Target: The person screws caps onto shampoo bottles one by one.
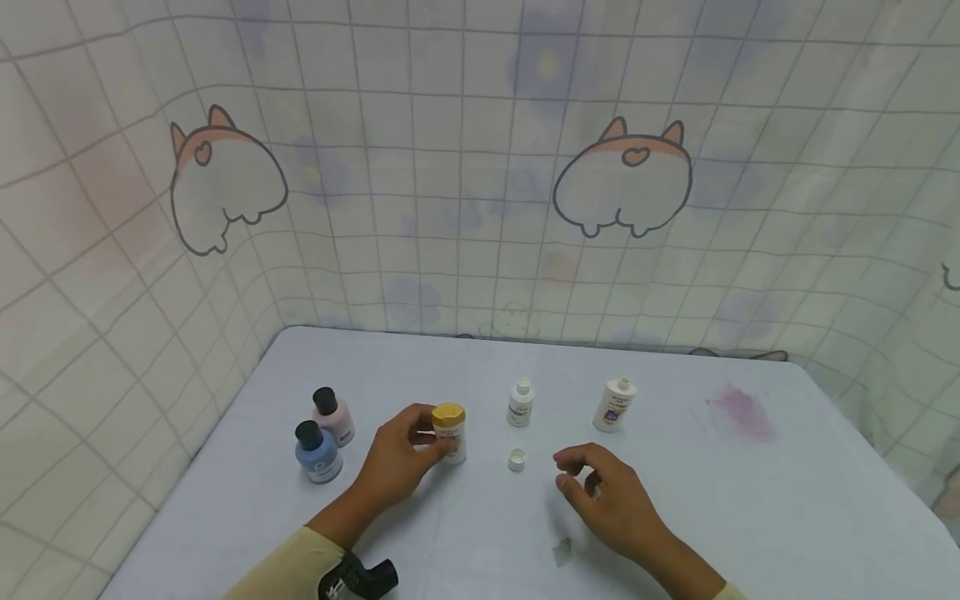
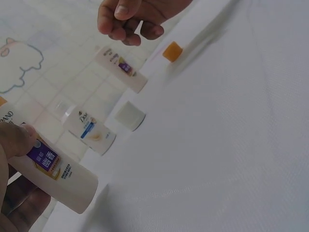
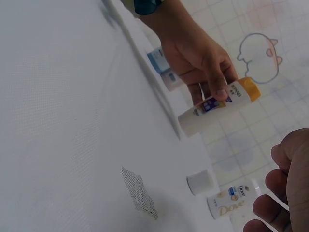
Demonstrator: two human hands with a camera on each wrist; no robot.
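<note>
My left hand (image 1: 401, 458) grips a small white lotion bottle (image 1: 452, 450) with a yellow cap, its purple label facing the camera in the left wrist view. Fingers loosely bent, my right hand (image 1: 611, 504) hovers over the table with nothing visible in its grasp. Between the hands are an uncapped white Dove bottle (image 1: 519, 408) and, nearer me, its loose white cap (image 3: 200, 182). Beyond the right hand stands another uncapped white bottle (image 1: 613, 408) with a purple label. An orange cap (image 2: 172, 51) lies below the right hand in the left wrist view, hidden in the head view.
At the left of the white table (image 1: 720, 517) stand a blue bottle (image 1: 321, 458) and a pink bottle (image 1: 341, 422), both with black caps. A pink stain (image 1: 744, 412) marks the cloth at right, and a grey patch (image 1: 562, 551) lies near the front. A grid-patterned curtain (image 1: 465, 208) closes off the back.
</note>
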